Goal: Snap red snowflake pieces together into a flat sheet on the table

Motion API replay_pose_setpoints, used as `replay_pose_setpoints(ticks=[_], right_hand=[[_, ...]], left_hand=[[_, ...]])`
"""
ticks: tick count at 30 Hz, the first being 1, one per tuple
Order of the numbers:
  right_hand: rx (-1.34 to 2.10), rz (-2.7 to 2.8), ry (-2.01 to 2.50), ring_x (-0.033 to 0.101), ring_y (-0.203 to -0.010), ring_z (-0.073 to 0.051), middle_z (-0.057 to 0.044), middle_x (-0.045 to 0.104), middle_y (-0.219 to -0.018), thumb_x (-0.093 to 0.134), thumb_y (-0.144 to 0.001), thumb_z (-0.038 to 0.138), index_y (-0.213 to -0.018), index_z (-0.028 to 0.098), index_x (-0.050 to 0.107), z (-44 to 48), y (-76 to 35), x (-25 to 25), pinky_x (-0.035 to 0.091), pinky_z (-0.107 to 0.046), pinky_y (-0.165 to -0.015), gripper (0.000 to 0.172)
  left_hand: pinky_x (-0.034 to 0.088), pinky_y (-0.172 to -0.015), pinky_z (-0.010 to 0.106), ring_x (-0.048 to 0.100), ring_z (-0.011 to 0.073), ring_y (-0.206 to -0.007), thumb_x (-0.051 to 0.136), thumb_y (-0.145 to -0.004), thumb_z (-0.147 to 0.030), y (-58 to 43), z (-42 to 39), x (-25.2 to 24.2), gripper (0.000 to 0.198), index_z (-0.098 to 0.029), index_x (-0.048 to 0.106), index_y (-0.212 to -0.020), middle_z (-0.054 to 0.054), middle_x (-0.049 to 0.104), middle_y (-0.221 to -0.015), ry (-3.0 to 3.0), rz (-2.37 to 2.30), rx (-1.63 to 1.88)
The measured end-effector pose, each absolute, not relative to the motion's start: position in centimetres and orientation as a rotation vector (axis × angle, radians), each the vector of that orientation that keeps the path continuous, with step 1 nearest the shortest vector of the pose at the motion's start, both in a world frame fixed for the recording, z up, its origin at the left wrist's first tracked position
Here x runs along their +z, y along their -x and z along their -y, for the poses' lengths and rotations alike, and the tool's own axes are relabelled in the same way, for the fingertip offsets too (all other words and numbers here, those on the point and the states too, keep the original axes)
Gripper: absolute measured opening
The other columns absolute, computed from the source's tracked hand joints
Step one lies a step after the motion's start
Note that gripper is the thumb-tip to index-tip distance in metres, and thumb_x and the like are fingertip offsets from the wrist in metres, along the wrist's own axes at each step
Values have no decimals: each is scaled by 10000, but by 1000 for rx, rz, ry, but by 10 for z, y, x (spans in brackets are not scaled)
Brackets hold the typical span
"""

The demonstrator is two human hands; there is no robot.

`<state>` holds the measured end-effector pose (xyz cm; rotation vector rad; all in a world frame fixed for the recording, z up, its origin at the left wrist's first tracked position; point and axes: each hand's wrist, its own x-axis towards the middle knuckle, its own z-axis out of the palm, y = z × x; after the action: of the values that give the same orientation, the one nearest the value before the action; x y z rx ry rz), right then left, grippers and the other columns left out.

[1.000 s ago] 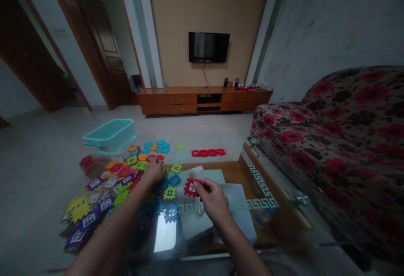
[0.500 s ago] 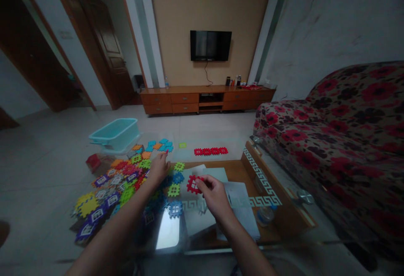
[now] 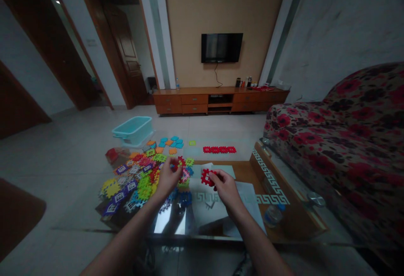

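My right hand (image 3: 224,186) pinches a red square interlocking tile (image 3: 207,177) above white papers (image 3: 208,202) on a glass-topped table (image 3: 277,192). My left hand (image 3: 168,177) is lifted over the edge of a heap of colourful tiles (image 3: 135,179) and grips a second red tile (image 3: 181,163) between its fingers. The two hands are close together, a short gap between their tiles. A joined row of red tiles (image 3: 219,149) lies at the far side of the table.
A teal plastic tub (image 3: 132,130) stands beyond the heap, with loose blue and orange tiles (image 3: 167,143) near it. A floral sofa (image 3: 341,133) runs along the right. A wooden TV cabinet (image 3: 217,100) and wall TV (image 3: 221,47) are at the far wall.
My left hand left the heap, lifting a red tile and drawing it toward my right hand. The view has shifted left, so everything sits further right.
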<state>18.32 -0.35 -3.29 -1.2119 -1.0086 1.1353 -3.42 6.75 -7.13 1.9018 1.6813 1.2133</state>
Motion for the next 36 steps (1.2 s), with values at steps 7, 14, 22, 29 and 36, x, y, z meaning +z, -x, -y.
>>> replay_pose_setpoints(ticks=[7,14,22,29,36], right_hand=[[1140,1052,1227,550,-596,-167,-25,660,-641,723,-682,522,-721,183,681,10,-185,-39,377,-271,-533,344],[1131,1070,1252,550,-597,-171,-24,657,-636,719,-698,517,-719,188,682,7,-187,-45,382,-275,-541,332],[1134,1083,1284,534,-602,-165,-28,650,-644,708,-722,513,-736,180,688,6,-189,-46,368,-272,-538,335],[1122,1038,1301,534,-546,-150,-19,644,-603,729,-685,553,-745,175,688,2,-191,-49,360,-258,-490,385],[1300,886,1225,550,-492,-123,14,618,-597,740,-700,588,-807,174,627,8,-189,-41,309,-228,-449,442]], left_hand=[[490,-839,356,600,226,-931,521,-784,-121,64,-62,-73,171,-226,516,-918,41,604,-938,-2086,-1719,969],[455,-884,324,563,219,-1022,432,-753,38,73,-74,-78,387,-218,486,-1038,80,540,-1124,-2203,-1770,720],[443,-782,315,601,214,-937,361,-745,101,78,-79,-75,517,-220,454,-1140,101,497,-1176,-2292,-1893,526],[473,-876,362,597,246,-1028,444,-804,-4,86,-80,-70,346,-216,510,-1070,88,543,-1115,-2214,-1830,722],[544,-762,325,670,203,-918,676,-794,-262,43,-47,-57,505,-225,457,-1247,68,655,-1059,-1395,-1260,1105]])
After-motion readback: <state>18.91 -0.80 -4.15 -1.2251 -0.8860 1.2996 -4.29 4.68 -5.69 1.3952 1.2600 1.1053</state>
